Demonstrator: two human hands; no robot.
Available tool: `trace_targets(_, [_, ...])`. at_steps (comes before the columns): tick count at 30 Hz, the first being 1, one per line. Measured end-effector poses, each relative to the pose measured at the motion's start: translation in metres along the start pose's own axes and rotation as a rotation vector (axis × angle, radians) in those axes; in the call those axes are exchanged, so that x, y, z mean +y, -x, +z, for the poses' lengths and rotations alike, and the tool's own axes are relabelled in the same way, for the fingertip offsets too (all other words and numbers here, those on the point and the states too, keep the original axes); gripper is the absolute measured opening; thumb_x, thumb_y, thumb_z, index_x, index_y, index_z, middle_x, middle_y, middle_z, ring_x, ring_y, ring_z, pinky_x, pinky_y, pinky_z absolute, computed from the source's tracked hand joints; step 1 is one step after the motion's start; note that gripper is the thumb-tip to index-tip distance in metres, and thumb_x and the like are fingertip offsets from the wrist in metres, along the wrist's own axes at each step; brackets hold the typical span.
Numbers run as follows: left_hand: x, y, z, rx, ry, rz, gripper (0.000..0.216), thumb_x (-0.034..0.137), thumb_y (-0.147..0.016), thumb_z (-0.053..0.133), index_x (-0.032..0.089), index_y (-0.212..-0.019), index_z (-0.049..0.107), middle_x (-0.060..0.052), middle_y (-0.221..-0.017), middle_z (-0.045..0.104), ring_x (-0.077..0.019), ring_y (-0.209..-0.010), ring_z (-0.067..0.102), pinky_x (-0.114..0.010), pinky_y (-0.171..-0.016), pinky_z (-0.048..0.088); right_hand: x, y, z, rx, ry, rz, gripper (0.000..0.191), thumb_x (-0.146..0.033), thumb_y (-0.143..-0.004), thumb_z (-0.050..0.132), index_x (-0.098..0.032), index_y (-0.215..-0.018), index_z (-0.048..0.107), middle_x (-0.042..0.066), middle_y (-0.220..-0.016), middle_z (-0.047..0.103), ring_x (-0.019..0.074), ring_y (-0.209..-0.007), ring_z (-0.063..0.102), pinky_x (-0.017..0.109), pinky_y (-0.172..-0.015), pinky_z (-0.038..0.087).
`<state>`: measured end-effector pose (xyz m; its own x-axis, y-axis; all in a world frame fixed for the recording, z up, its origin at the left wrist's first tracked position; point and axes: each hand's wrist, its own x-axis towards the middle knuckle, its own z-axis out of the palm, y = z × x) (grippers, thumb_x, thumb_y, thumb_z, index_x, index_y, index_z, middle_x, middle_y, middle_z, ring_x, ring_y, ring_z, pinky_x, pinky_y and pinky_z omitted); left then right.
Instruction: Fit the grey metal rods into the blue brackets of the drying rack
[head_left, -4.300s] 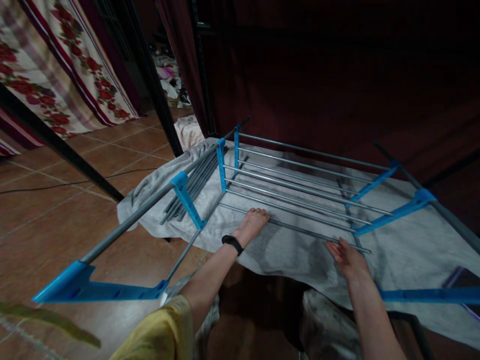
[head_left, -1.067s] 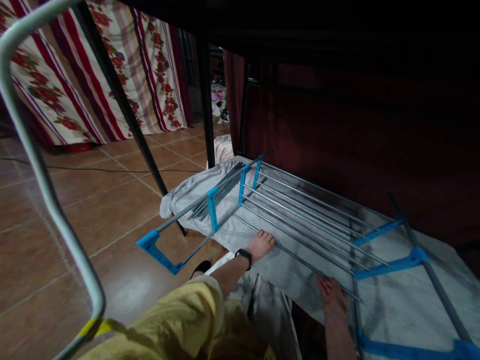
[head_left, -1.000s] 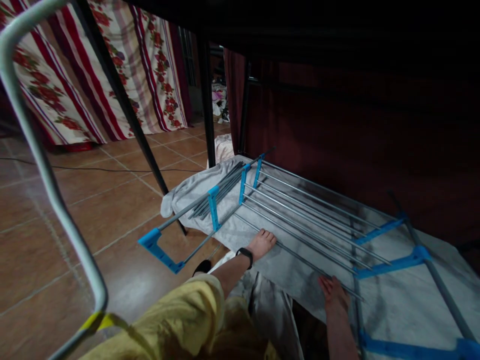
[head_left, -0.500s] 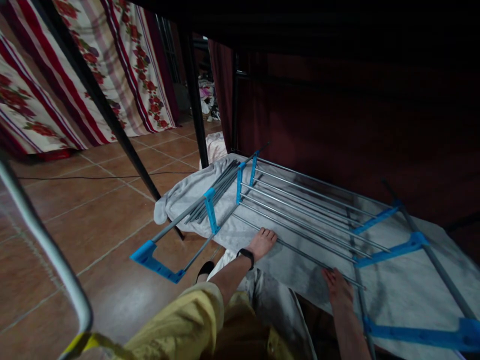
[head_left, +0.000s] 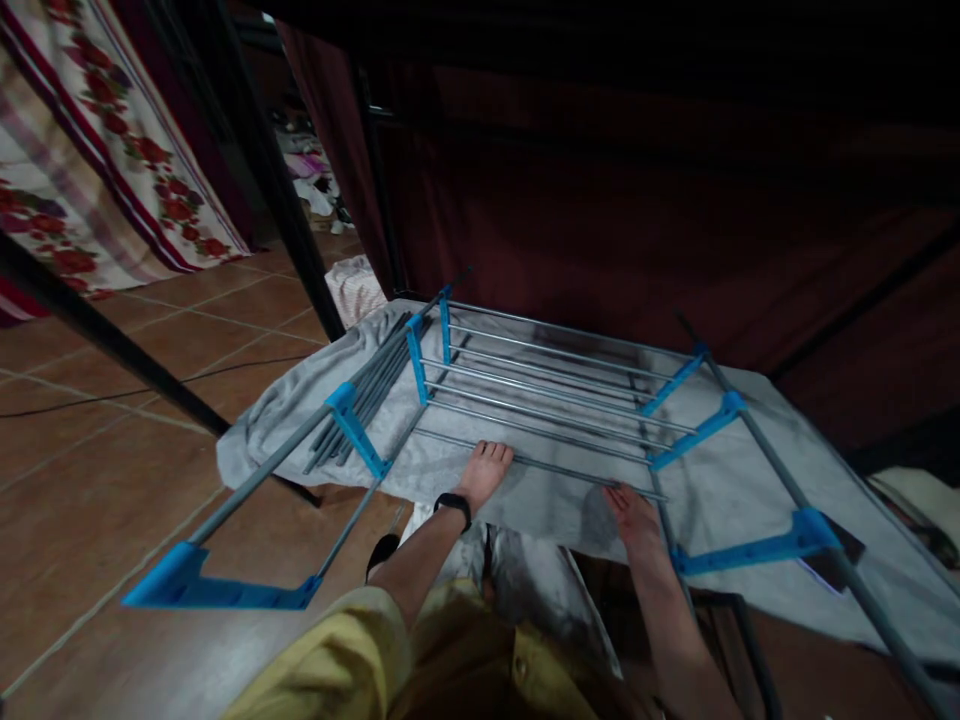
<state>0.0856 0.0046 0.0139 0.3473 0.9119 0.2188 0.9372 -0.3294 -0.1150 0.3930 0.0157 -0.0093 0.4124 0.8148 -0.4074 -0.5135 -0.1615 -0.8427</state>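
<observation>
A rack frame of grey tubes and blue plastic brackets (head_left: 420, 360) lies over the grey blanket, with several metal rods (head_left: 536, 383) spanning its two sides. Along the near side runs a separate thin metal rod (head_left: 559, 468). My left hand (head_left: 489, 472) has its fingers curled over this rod left of its middle; a black band is on that wrist. Close to the rod's right end, my right hand (head_left: 631, 515) grips it with the fingertips. The rod's ends lie near the frame's side tubes; whether they touch cannot be made out.
A bundle of loose grey tubes (head_left: 364, 400) rests left on the blanket (head_left: 259, 435). Black metal posts (head_left: 292, 200) and a dark overhead structure surround the bed. A dark flat object (head_left: 847, 540) lies at the right. Tiled floor (head_left: 97, 430) with a cable extends left.
The view has turned right, so the rack appears farther left and more of its right side shows. Both hands are still at the near rod.
</observation>
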Motion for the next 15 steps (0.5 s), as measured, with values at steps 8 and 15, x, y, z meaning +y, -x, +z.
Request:
trace_targets(8, [-0.004,-0.0016,0.0031,0.018,-0.023,0.031,0.029,0.009,-0.096,0.042,0.017,-0.116,0.061,-0.01,-0.107,0.065,-0.0246,-0.101,0.058,-0.04,-0.095,0.043,-0.0051,0.0004,0.0013,-0.015,-0.007,0.016,0.022,-0.023,-0.067,0.076,-0.02,-0.072,0.055,0.0,-0.07,0.068,0.0158,-0.07,0.068,0.033,-0.073,0.061])
trace_targets(15, [-0.0054,-0.0021,0.0037,0.031,0.011,0.034,0.036,0.008,-0.095,0.039,0.018,-0.124,0.059,-0.012,-0.112,0.065,-0.0258,-0.104,0.058,-0.042,-0.097,0.043,-0.0018,-0.0078,0.0015,-0.029,0.033,0.042,0.021,-0.027,-0.076,0.074,-0.023,-0.074,0.053,-0.002,-0.065,0.065,0.0154,-0.069,0.069,0.032,-0.072,0.062])
